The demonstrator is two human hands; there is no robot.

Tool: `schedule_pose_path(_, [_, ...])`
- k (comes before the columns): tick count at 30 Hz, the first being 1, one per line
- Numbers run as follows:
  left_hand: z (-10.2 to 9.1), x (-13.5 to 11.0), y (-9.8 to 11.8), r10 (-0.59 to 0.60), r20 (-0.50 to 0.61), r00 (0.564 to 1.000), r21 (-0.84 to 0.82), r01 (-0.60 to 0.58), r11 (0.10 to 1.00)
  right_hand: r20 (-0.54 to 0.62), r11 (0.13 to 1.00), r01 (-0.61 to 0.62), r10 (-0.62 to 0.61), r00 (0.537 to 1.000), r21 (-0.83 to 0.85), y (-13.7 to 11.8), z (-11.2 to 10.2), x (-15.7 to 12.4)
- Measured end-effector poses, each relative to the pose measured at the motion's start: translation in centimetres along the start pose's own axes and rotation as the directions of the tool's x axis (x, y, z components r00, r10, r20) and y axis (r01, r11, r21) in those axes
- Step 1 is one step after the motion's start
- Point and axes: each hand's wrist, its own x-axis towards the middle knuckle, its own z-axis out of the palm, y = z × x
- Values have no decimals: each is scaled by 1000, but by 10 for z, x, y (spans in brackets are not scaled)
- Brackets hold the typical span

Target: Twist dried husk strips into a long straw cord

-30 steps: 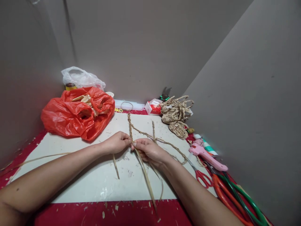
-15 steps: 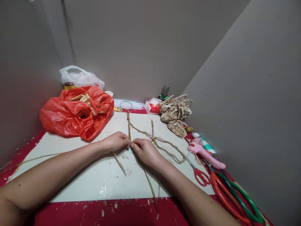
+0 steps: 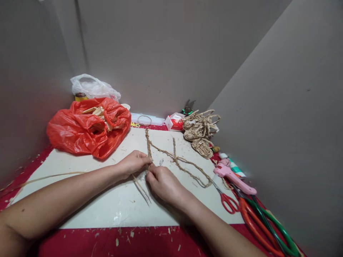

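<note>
A braided straw cord [image 3: 148, 142] runs from the back of the white board [image 3: 80, 167] toward me and loops off to the right. My left hand [image 3: 133, 162] pinches the near end of the braid, fingers closed. Just below it my right hand [image 3: 162, 182] is closed on loose flat straw strips [image 3: 141, 185] that trail from the braid toward me. The two hands almost touch.
A red plastic bag [image 3: 85, 128] of straw pieces lies at the back left, a white bag [image 3: 93, 87] behind it. Small woven straw sandals [image 3: 199, 134] sit at the back right. A pink glue gun [image 3: 232, 175], red scissors [image 3: 227, 200] and orange and green tools [image 3: 264, 228] line the right side by the wall.
My right hand has moved toward me and slightly left, drawing the loose strips with it. The long strip that reached the board's front edge now lies short under my hands.
</note>
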Motion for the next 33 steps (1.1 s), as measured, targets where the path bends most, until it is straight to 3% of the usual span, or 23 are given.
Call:
schedule_pose_path(5, [-1,0,-1,9,-5,1000,7,-8,1000,73,969,56,-39,997,-242,-4,-3,-8])
schedule_pose_path(11, [-2,1,-4,6,15,1000,9,-6,1000,191,945,138,-83,978,-296,-5,-17,-14])
schedule_pose_path(14, [-2,0,-1,8,36,999,-31,-7,999,290,962,208,-150,945,-179,-12,-30,-20])
schedule_pose_path(17, [-3,0,0,16,63,998,-59,-12,998,400,976,153,-204,894,155,-16,-43,-20])
schedule_pose_path(19, [-5,1,-1,20,79,997,-64,-15,998,304,924,15,-141,942,381,-9,-47,-12])
schedule_pose_path(21, [-6,2,-2,23,94,995,-59,-18,998,64,846,-43,10,998,532,5,-46,2])
schedule_pose_path(23, [-7,2,-3,19,103,994,-37,-15,999,-94,810,-50,129,987,584,22,-40,16])
schedule_pose_path(27, [-5,1,-1,0,85,996,4,0,1000,-186,816,-41,179,966,577,48,-25,35])
schedule_pose_path(33, [-3,1,-2,-42,44,998,9,41,999,-197,870,-79,198,960,487,51,-22,54])
